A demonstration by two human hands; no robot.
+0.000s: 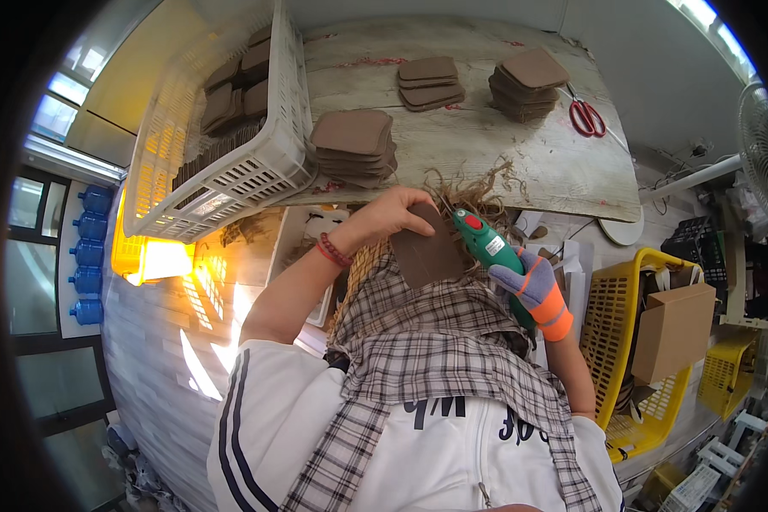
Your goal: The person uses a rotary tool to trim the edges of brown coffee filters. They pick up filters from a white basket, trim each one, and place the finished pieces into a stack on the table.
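My bare left hand (394,213) is closed on one edge of a flat brown piece (427,256) with rounded corners, held over my checked apron. In my right hand (533,286), which wears a purple and orange glove, is a green electric cutter (485,239) with a red button. Its narrow metal tip points up and left, close to the piece's upper right edge. Whether tip and piece touch, I cannot tell. Shaggy brown trimmings (478,188) lie at the table edge just beyond the tool.
The worn pale table (452,145) bears a near stack of brown pieces (352,141), a middle stack (429,83), a right stack (529,77) and red-handled scissors (587,118). A white crate (294,128) of pieces stands left. A yellow basket (610,324) with a cardboard box (676,328) is at right.
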